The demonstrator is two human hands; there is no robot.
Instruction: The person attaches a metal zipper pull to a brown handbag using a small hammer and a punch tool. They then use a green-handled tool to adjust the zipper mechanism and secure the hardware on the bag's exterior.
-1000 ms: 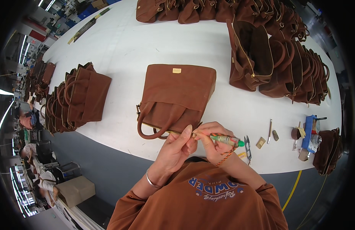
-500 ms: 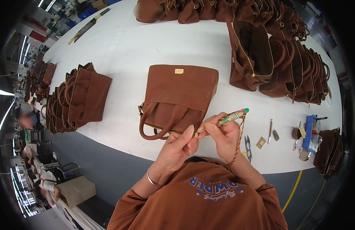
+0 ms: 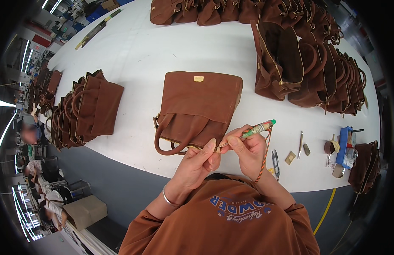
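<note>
A brown handbag (image 3: 197, 95) lies flat on the white table, its two handles toward me and a small gold plate at its far edge. Along the near edge runs a brass-toothed zipper (image 3: 194, 146). My left hand (image 3: 197, 163) is closed, thumb and fingers pinching the zipper's end at the bag's near right corner. In my right hand (image 3: 248, 155) is a slim pen-shaped tool (image 3: 258, 128) with a green end and a pale, partly clear barrel. Its thin tip points at the pinched spot; whether it touches is hidden by my fingers. A striped orange cord (image 3: 265, 157) hangs beside that hand.
Brown handbags stand in a row at left (image 3: 99, 104), with more at right (image 3: 277, 63) and along the far edge. Near my right arm lie thread snips (image 3: 275, 163), a small tan block (image 3: 290, 157) and a silver pen-like tool (image 3: 300, 144). A blue tray (image 3: 343, 146) holds small items.
Both hands, the tool and the handbag stay almost exactly in place. A pale round blur over the bags at the far edge is gone.
</note>
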